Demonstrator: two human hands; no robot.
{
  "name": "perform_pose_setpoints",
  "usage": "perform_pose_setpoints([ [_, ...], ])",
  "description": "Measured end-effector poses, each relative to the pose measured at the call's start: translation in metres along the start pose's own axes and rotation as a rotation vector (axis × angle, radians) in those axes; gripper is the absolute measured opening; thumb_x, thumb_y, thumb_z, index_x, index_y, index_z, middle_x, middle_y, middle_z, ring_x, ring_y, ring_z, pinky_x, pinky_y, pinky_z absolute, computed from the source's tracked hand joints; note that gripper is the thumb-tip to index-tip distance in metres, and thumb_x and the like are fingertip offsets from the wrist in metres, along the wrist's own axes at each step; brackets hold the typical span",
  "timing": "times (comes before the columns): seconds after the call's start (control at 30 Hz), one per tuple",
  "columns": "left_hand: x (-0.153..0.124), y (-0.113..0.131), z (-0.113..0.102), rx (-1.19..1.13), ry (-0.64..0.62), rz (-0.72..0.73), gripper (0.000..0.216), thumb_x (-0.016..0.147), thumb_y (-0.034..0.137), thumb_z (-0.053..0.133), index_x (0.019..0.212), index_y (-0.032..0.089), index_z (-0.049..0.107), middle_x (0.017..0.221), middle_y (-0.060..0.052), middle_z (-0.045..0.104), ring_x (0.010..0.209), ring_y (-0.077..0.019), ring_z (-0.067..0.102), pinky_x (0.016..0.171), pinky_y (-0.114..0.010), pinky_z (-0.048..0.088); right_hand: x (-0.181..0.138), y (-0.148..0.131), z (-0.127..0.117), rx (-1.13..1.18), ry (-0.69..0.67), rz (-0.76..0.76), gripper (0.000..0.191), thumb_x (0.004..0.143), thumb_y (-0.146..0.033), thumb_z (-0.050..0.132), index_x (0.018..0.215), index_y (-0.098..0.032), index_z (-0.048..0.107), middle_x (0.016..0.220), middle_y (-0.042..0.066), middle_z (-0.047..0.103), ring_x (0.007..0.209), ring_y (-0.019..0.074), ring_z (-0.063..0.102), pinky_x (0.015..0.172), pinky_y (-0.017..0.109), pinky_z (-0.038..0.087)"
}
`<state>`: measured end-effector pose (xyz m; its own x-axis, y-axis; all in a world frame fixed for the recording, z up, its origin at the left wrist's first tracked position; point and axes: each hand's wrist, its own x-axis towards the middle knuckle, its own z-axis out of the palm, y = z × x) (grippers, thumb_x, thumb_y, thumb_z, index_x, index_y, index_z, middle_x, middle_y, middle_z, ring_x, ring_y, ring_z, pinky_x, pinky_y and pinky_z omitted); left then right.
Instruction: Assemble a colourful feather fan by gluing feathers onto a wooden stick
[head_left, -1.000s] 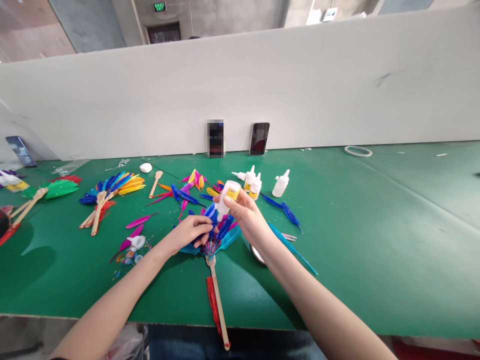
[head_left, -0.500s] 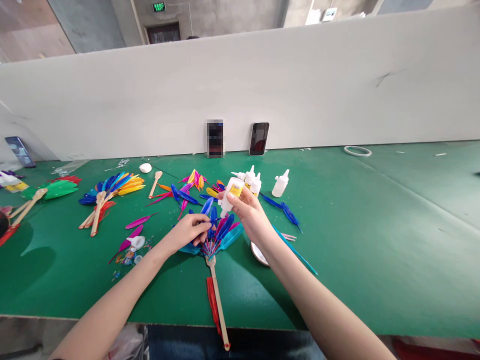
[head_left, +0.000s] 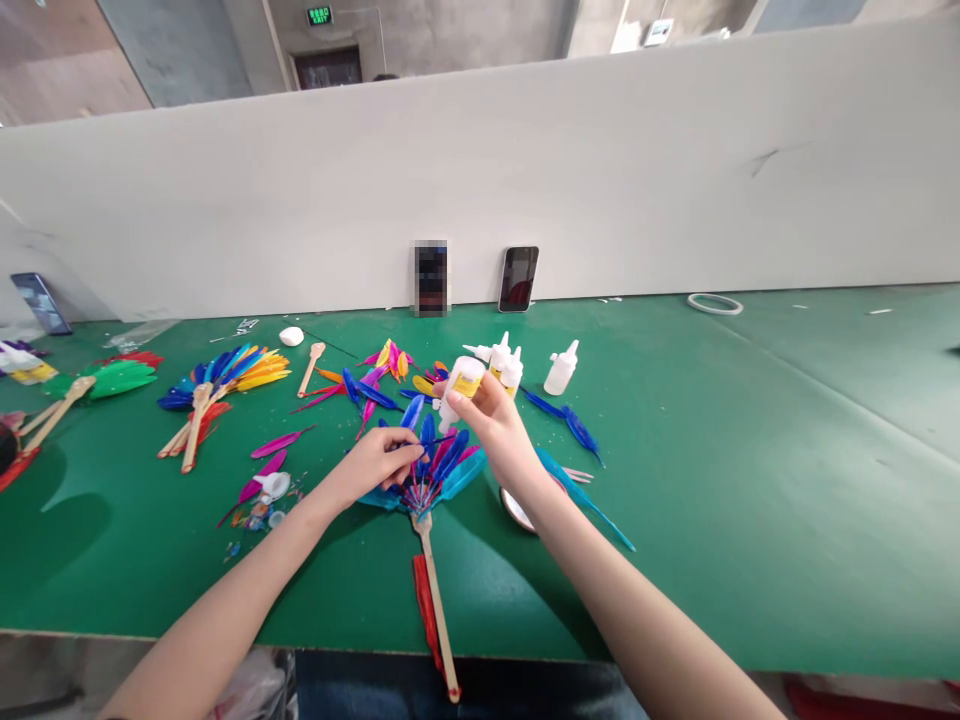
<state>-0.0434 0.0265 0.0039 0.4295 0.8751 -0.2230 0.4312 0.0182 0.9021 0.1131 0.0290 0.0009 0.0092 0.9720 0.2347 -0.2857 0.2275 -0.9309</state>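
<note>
A feather fan (head_left: 448, 465) with blue, turquoise and magenta feathers lies in front of me. Its wooden handle (head_left: 437, 590) points toward me and reaches past the table edge, a red tassel (head_left: 425, 605) beside it. Over the left part of the fan, my left hand (head_left: 384, 460) is closed in a pinch on what looks like a slim blue feather (head_left: 436, 441). My right hand (head_left: 491, 412) grips a white glue bottle (head_left: 463, 380) with a yellow label, tipped nozzle down. The nozzle is close to that feather; whether they touch I cannot tell.
Several white glue bottles (head_left: 510, 368) stand behind my right hand, another bottle (head_left: 561, 368) to their right. Loose feathers (head_left: 379, 385) lie around. A white dish (head_left: 517, 510) is partly under my right forearm. More fans (head_left: 225, 385) lie left. Two phones (head_left: 518, 279) lean on the partition.
The glue bottle and my right hand have shifted very slightly left. My left hand and the fan look the same.
</note>
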Motion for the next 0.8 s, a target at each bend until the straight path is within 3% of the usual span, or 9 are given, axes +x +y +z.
perform_pose_setpoints([
  [0.37, 0.002, 0.002, 0.001, -0.079, 0.037, -0.050, 0.018, 0.068, 0.030, 0.049, 0.058, 0.015, 0.052, 0.034, 0.008, 0.041, 0.027, -0.0028, 0.029, 0.032, -0.018, 0.019, -0.002, 0.008, 0.002, -0.014, -0.110, -0.001, 0.027, 0.067, -0.038, 0.062, 0.086, -0.022, 0.051, 0.088, 0.002, 0.065, 0.089, 0.0192, 0.060, 0.078, 0.034, 0.046],
  [0.63, 0.001, 0.000, -0.001, -0.220, 0.090, -0.088, 0.018, 0.069, 0.028, 0.049, 0.062, 0.013, 0.056, 0.034, 0.008, 0.040, 0.027, -0.0026, 0.027, 0.033, -0.019, 0.015, -0.001, -0.003, -0.001, -0.070, 0.099, -0.060, 0.027, 0.066, -0.035, 0.062, 0.085, -0.022, 0.048, 0.091, 0.004, 0.063, 0.089, 0.0195, 0.058, 0.078, 0.034, 0.045],
  [0.8, 0.001, -0.001, -0.001, -0.314, 0.230, -0.009, 0.016, 0.071, 0.024, 0.047, 0.061, 0.013, 0.053, 0.043, 0.005, 0.051, 0.030, -0.0025, 0.034, 0.038, -0.019, 0.024, -0.002, -0.003, 0.000, -0.026, 0.183, -0.071, 0.026, 0.067, -0.030, 0.062, 0.083, -0.023, 0.043, 0.091, 0.003, 0.063, 0.085, 0.0177, 0.058, 0.078, 0.034, 0.045],
])
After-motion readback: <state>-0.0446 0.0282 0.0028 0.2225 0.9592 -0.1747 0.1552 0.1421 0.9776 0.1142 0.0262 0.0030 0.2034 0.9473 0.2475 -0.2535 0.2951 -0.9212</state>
